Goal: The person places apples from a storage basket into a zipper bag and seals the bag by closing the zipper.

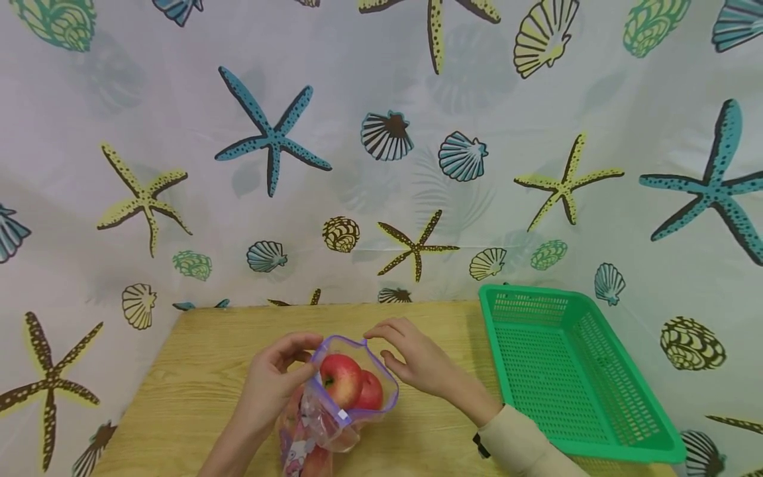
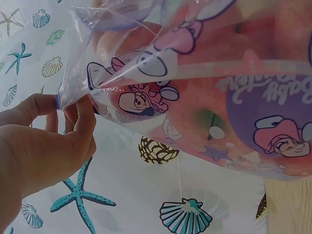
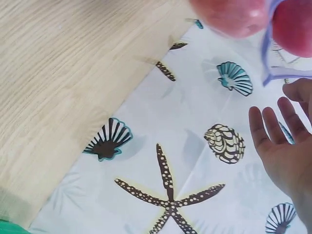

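Observation:
A clear zip bag (image 1: pixel 334 434) with a purple rim and printed cartoon figures stands on the table, its mouth spread wide. Inside, two red apples (image 1: pixel 342 382) show near the opening, and more red fruit shows through the lower plastic. My left hand (image 1: pixel 279 376) pinches the bag's rim on the left, thumb and fingertips on the edge, as the left wrist view also shows for the hand (image 2: pixel 48 141). At the far right corner of the rim is my right hand (image 1: pixel 420 358), fingers loosely spread; whether a fingertip touches the rim is unclear.
On the right of the wooden table (image 1: pixel 208 371) stands a green plastic basket (image 1: pixel 539 377) with perforated walls and nothing in it. Behind the table hangs a pale cloth (image 1: pixel 357 192) printed with starfish and shells.

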Demonstrator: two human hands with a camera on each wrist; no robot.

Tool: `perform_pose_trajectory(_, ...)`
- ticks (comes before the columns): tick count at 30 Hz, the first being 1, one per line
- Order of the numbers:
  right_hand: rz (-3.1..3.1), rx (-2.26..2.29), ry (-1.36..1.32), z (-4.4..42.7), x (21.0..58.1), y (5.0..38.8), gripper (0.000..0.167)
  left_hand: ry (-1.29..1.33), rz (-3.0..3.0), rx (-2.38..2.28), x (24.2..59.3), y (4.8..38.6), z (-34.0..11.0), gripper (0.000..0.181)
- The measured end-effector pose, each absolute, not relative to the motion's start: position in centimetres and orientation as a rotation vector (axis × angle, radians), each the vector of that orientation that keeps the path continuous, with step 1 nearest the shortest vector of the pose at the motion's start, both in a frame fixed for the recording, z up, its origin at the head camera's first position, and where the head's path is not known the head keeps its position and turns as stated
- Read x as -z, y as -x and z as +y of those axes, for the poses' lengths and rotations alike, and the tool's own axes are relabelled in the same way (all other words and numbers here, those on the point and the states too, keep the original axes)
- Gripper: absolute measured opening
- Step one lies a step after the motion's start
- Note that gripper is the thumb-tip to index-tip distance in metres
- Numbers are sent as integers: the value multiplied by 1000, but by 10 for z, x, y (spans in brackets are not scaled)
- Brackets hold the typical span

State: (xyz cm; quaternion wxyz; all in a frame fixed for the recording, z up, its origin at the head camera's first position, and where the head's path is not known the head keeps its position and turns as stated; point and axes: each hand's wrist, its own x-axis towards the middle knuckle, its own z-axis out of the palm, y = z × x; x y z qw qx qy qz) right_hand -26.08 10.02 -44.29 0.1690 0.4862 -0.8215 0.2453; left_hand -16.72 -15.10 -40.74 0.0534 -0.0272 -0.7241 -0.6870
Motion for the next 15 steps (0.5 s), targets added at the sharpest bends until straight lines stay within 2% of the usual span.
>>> perform_pose_trajectory(4, -2366, -715, -1389, 91, 453, 274, 39, 78, -2198, 2085, 409, 168, -153, 28)
perform_pose_trajectory(10, -2270, -882, -1482, 84, 467, 291, 22, 53, -2182, 2110, 408, 169, -155, 30)
perform_pose_trajectory(15, -2192, -948, -1515, 79, 473, 299, 17, 56, -2193, 2107, 407, 169, -159, 30)
